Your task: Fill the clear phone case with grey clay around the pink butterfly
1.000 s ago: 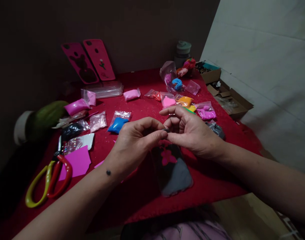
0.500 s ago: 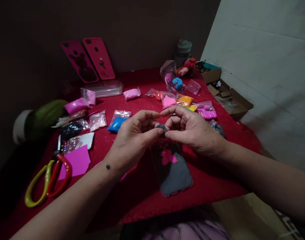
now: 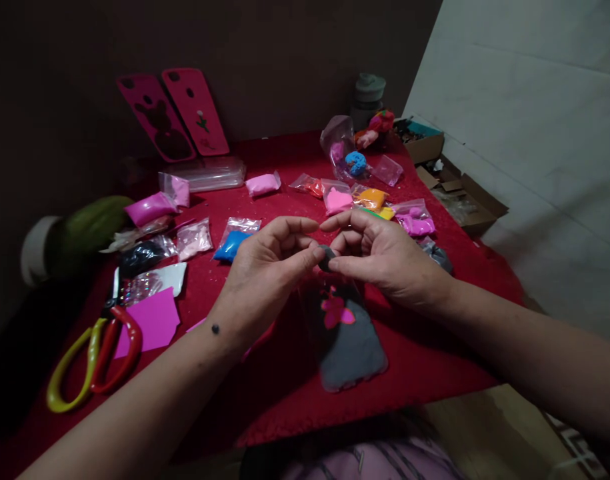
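Note:
A small dark grey piece of clay (image 3: 326, 257) is pinched between the thumbs and fingers of both hands. My left hand (image 3: 279, 257) grips it from the left and my right hand (image 3: 372, 253) from the right, index fingertips nearly meeting above it. Below them a phone case (image 3: 352, 353) covered in grey lies on the red cloth, with a pink butterfly shape (image 3: 337, 311) on its upper part. The top end of the case is partly hidden by the hands.
Clay packets, including a blue one (image 3: 232, 245) and a black one (image 3: 145, 255), lie around the red table (image 3: 285, 400). Scissors (image 3: 117, 347) and pink paper (image 3: 155, 321) are at left. Two pink cases (image 3: 197, 113) lean behind; a bottle (image 3: 369, 100) and cardboard boxes (image 3: 477, 200) are at right.
The grey piece has turned slightly between the fingertips, and my left thumb has shifted a little. Otherwise both hands keep nearly the same pose, while the view has moved slightly.

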`<state>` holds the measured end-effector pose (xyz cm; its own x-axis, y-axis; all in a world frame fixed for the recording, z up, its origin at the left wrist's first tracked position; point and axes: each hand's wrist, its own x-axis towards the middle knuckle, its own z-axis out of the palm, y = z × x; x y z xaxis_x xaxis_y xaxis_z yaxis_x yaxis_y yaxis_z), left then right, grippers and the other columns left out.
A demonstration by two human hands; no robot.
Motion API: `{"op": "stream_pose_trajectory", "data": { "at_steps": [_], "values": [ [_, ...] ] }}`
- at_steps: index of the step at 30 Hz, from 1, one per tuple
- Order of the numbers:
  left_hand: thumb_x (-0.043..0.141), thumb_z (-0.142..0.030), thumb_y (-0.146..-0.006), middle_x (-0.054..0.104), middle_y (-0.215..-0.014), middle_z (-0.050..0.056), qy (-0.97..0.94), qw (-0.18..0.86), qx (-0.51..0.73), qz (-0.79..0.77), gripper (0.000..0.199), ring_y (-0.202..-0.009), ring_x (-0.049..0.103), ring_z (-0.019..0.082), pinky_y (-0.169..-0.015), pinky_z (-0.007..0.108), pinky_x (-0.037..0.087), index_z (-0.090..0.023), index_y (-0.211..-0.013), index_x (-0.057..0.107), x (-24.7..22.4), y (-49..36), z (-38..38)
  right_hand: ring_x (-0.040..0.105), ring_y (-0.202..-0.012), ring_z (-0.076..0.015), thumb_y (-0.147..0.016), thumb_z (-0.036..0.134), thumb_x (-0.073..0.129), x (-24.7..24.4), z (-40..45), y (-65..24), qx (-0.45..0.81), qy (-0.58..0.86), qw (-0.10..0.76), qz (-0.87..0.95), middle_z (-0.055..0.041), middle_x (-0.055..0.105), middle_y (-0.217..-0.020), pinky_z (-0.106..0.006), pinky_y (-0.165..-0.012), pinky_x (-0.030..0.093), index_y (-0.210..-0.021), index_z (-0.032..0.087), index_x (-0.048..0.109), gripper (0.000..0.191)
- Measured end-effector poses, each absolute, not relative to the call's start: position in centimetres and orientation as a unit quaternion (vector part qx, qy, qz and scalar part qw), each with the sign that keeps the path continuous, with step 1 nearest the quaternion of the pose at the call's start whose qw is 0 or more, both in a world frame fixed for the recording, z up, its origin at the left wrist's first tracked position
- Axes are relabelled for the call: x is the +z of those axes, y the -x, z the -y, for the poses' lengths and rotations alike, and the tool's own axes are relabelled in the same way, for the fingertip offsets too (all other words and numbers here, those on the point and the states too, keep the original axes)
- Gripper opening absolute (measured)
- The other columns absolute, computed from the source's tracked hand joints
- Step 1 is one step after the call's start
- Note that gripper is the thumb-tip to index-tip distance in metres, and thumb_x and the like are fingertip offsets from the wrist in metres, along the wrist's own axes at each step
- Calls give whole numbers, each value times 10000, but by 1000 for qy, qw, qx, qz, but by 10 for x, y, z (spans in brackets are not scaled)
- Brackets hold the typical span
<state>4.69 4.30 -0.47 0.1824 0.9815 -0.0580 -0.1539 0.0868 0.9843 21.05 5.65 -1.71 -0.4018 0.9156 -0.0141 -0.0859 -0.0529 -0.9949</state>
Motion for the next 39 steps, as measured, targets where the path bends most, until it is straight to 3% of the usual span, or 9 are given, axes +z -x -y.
{"op": "stream_pose_trajectory", "data": {
  "at_steps": [4,9,14,19,22,27,32,39],
  "values": [
    [725,-87,-757,671,-710,-41,-483,585,489,-430,293,-583,588,60,-509,138,427,-158,-1012,598,-6,-48,-43,503,-559,-70,-702,93,662,-18,-58,-212,617,368,387,578,73,567,-633,-196,-536,405,-999,158,531,331],
    [726,-237,-804,656,-712,-25,-490,574,467,-460,273,-596,577,81,-528,172,433,-163,-1045,622,-7,-46,-44,536,-558,-79,-735,134,674,-15,-59,-215,623,372,390,567,72,577,-636,-207,-545,434,-998,170,526,304],
    [724,-98,-767,676,-714,-30,-481,591,475,-441,316,-574,576,67,-530,158,438,-137,-1047,584,-7,-47,-45,558,-547,-74,-756,132,662,-12,-59,-216,632,368,371,572,61,597,-643,-190,-524,441,-964,166,528,250],
    [698,-142,-810,679,-745,-22,-495,586,468,-439,265,-623,625,84,-577,174,489,-139,-1051,588,-9,-50,-44,559,-555,-72,-765,168,693,-14,-60,-215,596,396,409,567,55,586,-652,-182,-516,448,-977,151,569,246],
    [700,-123,-787,686,-741,-16,-491,610,446,-434,335,-655,681,138,-617,238,537,-144,-1081,540,-9,-52,-45,538,-539,-74,-749,164,699,-16,-61,-215,590,403,420,559,56,583,-648,-193,-507,444,-985,159,576,267],
    [671,-105,-756,624,-673,-38,-527,601,373,-471,356,-640,672,165,-600,270,505,-141,-1083,536,-15,-50,-52,511,-516,-83,-764,180,677,-19,-63,-218,563,422,375,603,45,579,-610,-210,-494,404,-925,151,596,183],
    [677,-110,-717,651,-730,-17,-562,576,346,-483,341,-640,639,141,-606,263,466,-148,-1035,560,-20,-48,-59,489,-508,-77,-749,90,635,-22,-66,-218,521,459,341,634,46,568,-593,-200,-482,363,-913,139,608,174],
    [614,-177,-788,665,-756,10,-621,516,340,-483,261,-649,644,153,-596,271,488,-149,-1039,551,-19,-51,-59,474,-486,-88,-740,86,616,-18,-67,-220,517,472,311,643,45,574,-577,-214,-463,343,-907,156,583,183]
  ]
}}
